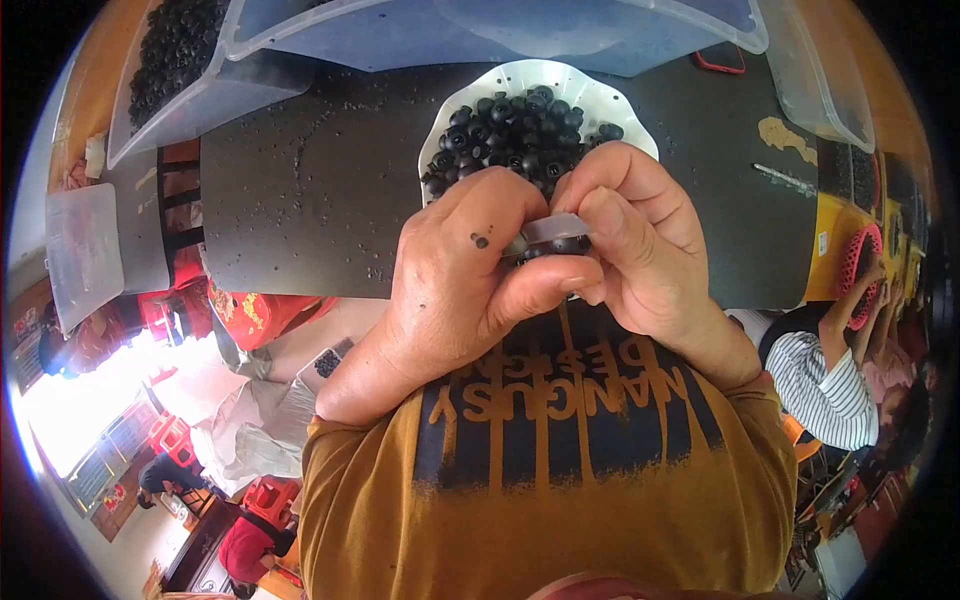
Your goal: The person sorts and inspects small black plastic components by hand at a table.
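Both hands meet in front of my chest, above the near side of a white scalloped plate (640,125) heaped with small round black parts (525,125). My right hand (650,235) pinches one end of a short, pale translucent strip (553,229) between thumb and forefinger. My left hand (445,270) is curled, its thumb beneath the strip and its bent fingers at the other end. What the left fingers grip is mostly hidden; a greyish end shows there. Dark roundish shapes appear just under the strip, but I cannot tell whether they are held or lie on the plate.
A large translucent bin (480,35) stands behind the plate. Another bin at the far left holds many black parts (175,60). Black crumbs lie scattered over the dark table (290,190). A red-rimmed object (720,60) lies at the back right. A person in stripes (825,390) works at the right.
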A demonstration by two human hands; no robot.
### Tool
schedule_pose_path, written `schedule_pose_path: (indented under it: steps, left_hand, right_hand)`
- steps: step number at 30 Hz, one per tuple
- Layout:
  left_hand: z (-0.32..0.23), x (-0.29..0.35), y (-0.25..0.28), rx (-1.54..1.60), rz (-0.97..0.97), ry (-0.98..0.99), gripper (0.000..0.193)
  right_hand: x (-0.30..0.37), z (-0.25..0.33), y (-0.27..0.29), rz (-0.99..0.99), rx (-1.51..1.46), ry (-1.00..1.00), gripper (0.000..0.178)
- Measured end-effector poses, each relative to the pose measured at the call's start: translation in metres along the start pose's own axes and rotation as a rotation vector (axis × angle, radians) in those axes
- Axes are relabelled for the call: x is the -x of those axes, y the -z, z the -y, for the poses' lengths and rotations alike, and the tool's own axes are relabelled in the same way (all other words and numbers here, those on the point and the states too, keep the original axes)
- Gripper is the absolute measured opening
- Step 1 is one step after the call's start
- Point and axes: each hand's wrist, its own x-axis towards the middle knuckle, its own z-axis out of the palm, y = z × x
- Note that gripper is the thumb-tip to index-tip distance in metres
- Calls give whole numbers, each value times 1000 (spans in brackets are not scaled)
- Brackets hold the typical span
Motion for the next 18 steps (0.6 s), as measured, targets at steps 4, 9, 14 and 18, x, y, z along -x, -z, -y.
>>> schedule_pose_path:
  steps: [4,9,14,18]
  left_hand:
    - [3,1,-4,-8,-37,-52,53]
    - [7,1,-8,-66,-75,-117,51]
    - [14,3,-13,-362,-138,-231,49]
    - [23,3,-16,-462,-204,-292,50]
  right_hand:
    - [2,-1,-1,-25,21,0,14]
    - [3,-4,-1,-56,40,6,14]
    - [6,-7,3,-36,69,18,13]
    - [10,-8,-5,-119,9,-30,13]
